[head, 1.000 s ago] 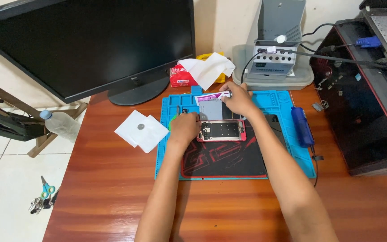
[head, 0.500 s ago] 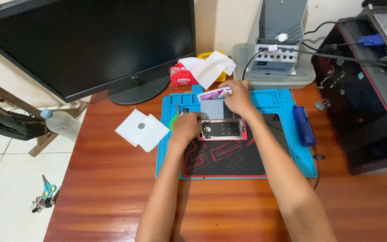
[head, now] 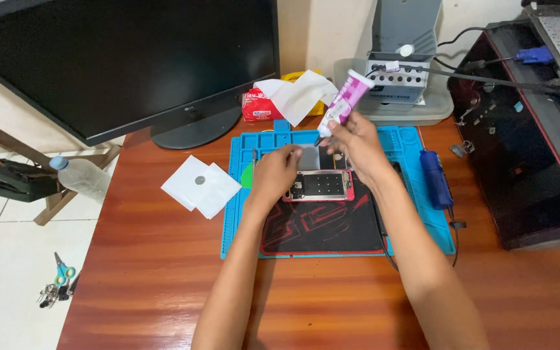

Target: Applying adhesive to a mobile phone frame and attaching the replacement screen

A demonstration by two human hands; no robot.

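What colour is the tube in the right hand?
The tube in the right hand is pink-magenta and white, seen best in the head view.

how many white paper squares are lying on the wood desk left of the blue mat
2. Both white paper squares lie overlapping between the monitor stand and the blue mat: one to the left, one partly over it on the right. A small round thing sits where they overlap. More could be hidden underneath.
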